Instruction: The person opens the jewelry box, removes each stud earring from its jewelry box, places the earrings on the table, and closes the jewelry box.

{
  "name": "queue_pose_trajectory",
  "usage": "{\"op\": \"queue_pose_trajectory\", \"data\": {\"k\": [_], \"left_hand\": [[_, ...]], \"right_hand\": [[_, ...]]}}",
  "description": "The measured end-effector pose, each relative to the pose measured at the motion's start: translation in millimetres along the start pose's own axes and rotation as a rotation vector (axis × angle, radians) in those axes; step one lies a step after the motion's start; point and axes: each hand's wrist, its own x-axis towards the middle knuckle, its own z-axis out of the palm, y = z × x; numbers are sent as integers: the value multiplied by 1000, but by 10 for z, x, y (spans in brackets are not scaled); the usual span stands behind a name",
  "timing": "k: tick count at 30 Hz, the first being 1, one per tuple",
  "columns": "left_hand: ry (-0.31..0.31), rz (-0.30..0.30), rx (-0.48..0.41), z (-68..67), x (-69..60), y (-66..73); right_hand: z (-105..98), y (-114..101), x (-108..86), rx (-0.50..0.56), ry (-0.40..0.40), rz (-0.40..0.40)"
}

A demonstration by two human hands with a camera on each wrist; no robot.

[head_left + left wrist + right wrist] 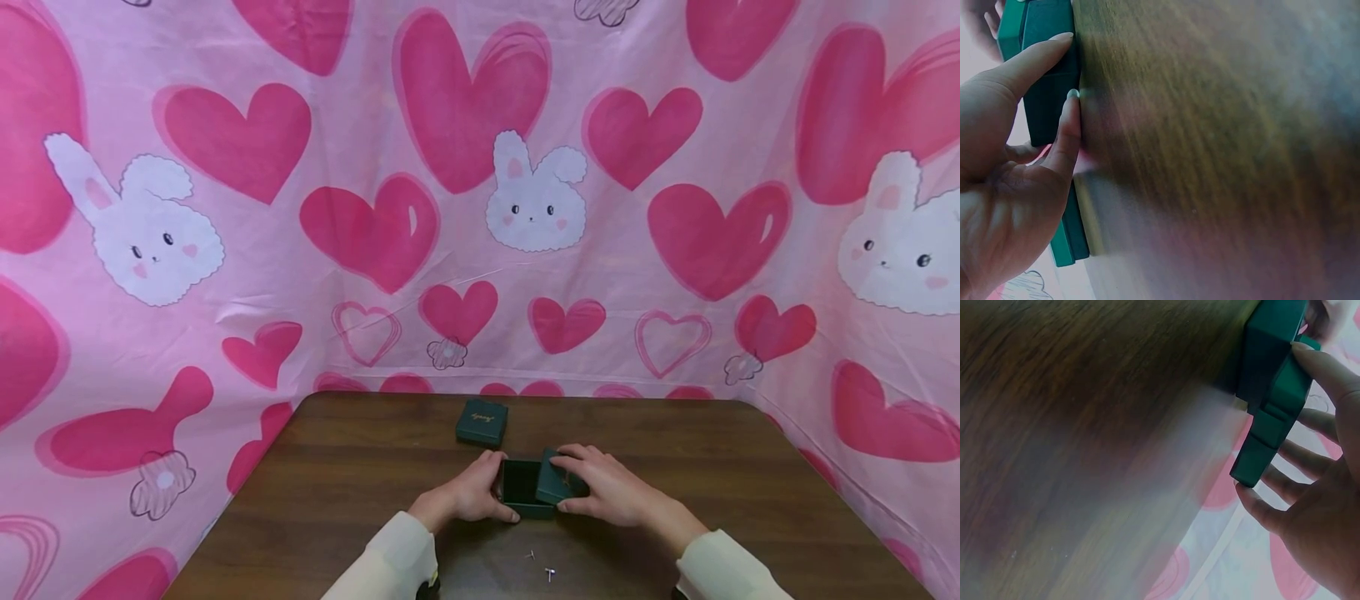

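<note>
An uncovered dark green box base (pixel 522 483) sits on the table, its dark inside showing in the head view. My left hand (pixel 474 490) grips its left side, thumb at the near edge; the left wrist view shows the thumb and fingers of that hand (pixel 1029 131) against the box (pixel 1050 94). My right hand (pixel 611 487) holds a green lid (pixel 553 481) tilted over the base's right end. In the right wrist view, the fingers of my right hand (pixel 1316 469) pinch the lid (pixel 1288 387) beside the base (pixel 1266 356).
A closed green box (pixel 482 422) with gold lettering stands behind the base on the brown wooden table (pixel 337 467). Two small shiny pieces, one of them (pixel 551 573) nearer the front edge, lie in front of the hands. Pink heart-patterned cloth (pixel 525 275) surrounds the table.
</note>
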Motion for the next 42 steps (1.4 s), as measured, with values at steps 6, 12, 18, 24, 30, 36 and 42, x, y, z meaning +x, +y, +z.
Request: {"op": "queue_pose_trajectory", "data": {"k": [6, 12, 18, 24, 30, 36, 42], "left_hand": [[5, 14, 6, 0, 6, -3], [6, 16, 4, 5, 13, -12], [5, 14, 8, 6, 18, -18], [10, 19, 5, 21, 15, -17], [12, 19, 2, 29, 16, -17], [4, 14, 4, 13, 12, -12], [-6, -8, -17, 12, 9, -13]], "right_hand": [[29, -1, 20, 17, -6, -10], [37, 0, 50, 31, -15, 4], [40, 1, 49, 26, -11, 1], [55, 3, 52, 31, -7, 2], [60, -12, 65, 51, -13, 3], [44, -38, 62, 59, -17, 6], [48, -51, 72, 74, -18, 10]]}}
